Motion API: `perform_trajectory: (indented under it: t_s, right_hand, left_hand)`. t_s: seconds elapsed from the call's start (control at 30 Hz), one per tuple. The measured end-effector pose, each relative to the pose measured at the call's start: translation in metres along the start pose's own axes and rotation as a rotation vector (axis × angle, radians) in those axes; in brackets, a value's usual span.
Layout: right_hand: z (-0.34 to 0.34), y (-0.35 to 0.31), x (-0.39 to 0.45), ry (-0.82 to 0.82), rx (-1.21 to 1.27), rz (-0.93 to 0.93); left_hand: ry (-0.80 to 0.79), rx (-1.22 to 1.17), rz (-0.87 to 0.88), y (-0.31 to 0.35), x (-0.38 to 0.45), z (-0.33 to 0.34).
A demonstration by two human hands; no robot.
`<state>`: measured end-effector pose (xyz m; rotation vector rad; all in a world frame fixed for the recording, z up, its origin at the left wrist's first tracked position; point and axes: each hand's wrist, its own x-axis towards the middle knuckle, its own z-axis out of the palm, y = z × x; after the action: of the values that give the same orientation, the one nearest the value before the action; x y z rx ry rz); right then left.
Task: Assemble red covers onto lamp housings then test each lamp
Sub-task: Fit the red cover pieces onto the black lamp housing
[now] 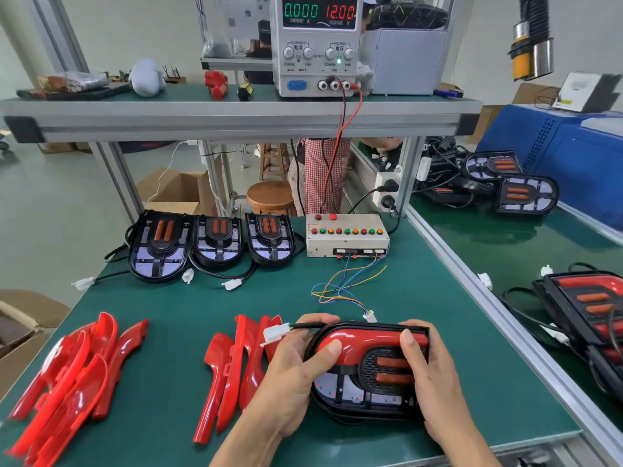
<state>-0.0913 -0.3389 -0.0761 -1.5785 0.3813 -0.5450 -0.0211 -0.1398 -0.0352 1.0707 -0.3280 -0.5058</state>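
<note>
Seating a red cover onto a lamp housing

Both hands are gripping the lamp housing [367, 375] at the near edge of the green bench mat [209, 305]: left hand [296, 375] and right hand [428, 369] are each pressing a thumb on the red cover [357, 342], likely to snap it home evenly. The test box [347, 235] is standing behind, ready for testing.

glossy plastic red cover [350, 345], matt green mat [175, 332]
</note>
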Motion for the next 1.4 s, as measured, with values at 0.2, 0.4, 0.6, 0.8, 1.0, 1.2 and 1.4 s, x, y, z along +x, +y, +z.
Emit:
perform_trajectory:
  t_s: [0.2, 0.4, 0.6, 0.8, 1.0, 1.2, 1.4]
  right_hand:
    - [-0.003, 0.001, 0.001, 0.009, -0.040, 0.005]
    - [-0.002, -0.004, 0.001, -0.042, 0.067, 0.078]
    - [-0.003, -0.005, 0.003, -0.046, 0.043, 0.092]
    - [-0.002, -0.010, 0.002, -0.045, 0.017, 0.117]
    - [-0.002, -0.028, 0.003, -0.101, -0.201, 0.104]
    - [0.017, -0.073, 0.001, -0.153, -0.877, -0.457]
    - [0.021, -0.106, 0.024, -0.542, -0.910, -0.219]
  left_hand:
    - [0.016, 0.075, 0.037, -0.001, -0.001, 0.001]
    - [0.055, 0.020, 0.020, -0.006, -0.001, 0.000]
    - [0.068, 0.001, -0.001, -0.008, 0.002, 0.001]
    - [0.082, -0.037, -0.009, -0.007, 0.003, 0.001]
    - [0.073, -0.012, 0.004, -0.002, 0.004, 0.001]
    - [0.046, 0.133, 0.058, -0.001, -0.001, 0.009]
    - [-0.030, 0.158, 0.036, 0.005, -0.005, 0.003]
